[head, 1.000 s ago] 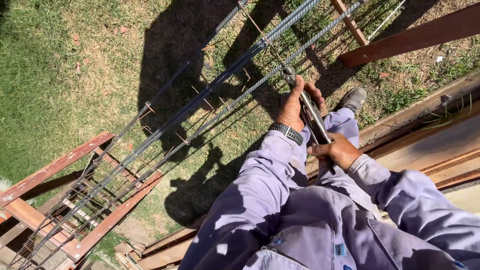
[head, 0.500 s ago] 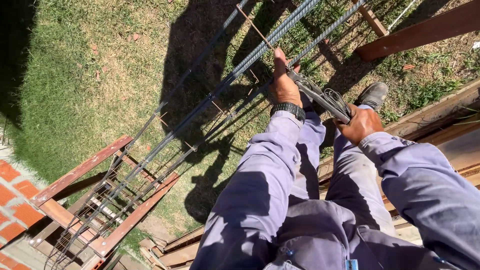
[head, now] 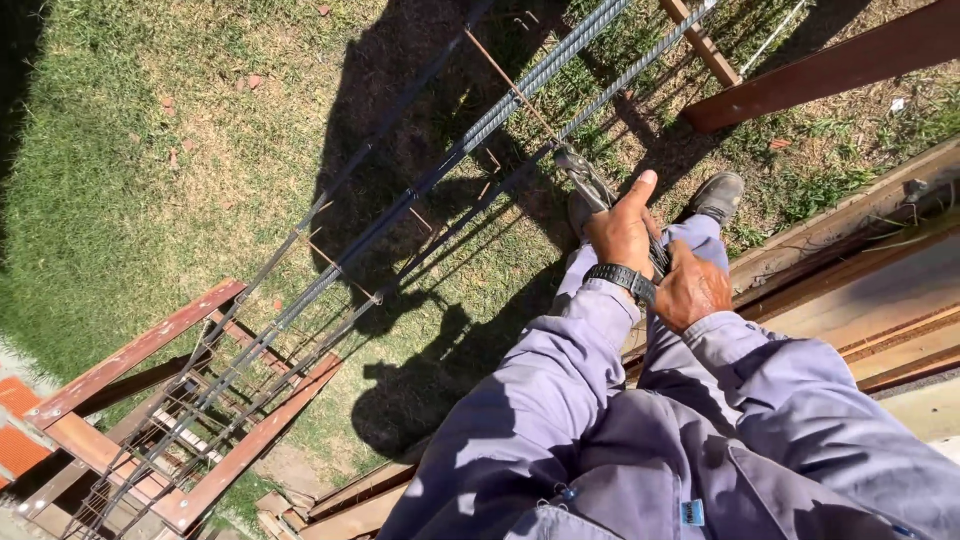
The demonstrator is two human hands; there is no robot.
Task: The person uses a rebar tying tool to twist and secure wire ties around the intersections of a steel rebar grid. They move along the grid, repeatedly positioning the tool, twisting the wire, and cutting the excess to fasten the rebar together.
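1. The left hand (head: 620, 232) wraps around the upper part of a pair of pincers (head: 585, 180), thumb stretched up along the tool toward its head.
2. The right hand (head: 690, 290) sits just behind and below the left, closed on the lower ends of the handles; the left wrist and its watch (head: 622, 278) partly cover that grip.
3. The pincer head meets the nearest bar of a long rebar cage (head: 470, 130), right where a rusty stirrup (head: 510, 82) crosses it. I cannot tell whether the jaws bite on tie wire there, as the spot is too small.
4. The cage runs from a rust-red steel trestle (head: 150, 345) at lower left up to the top edge, above grass (head: 150, 180). A boot (head: 718, 195) stands just beside the hands.
5. Judgement: the step in hand looks like tying a stirrup to a bar. The next move calls for both hands to keep the tool steady at the crossing and to turn it firmly, without snapping the wire.
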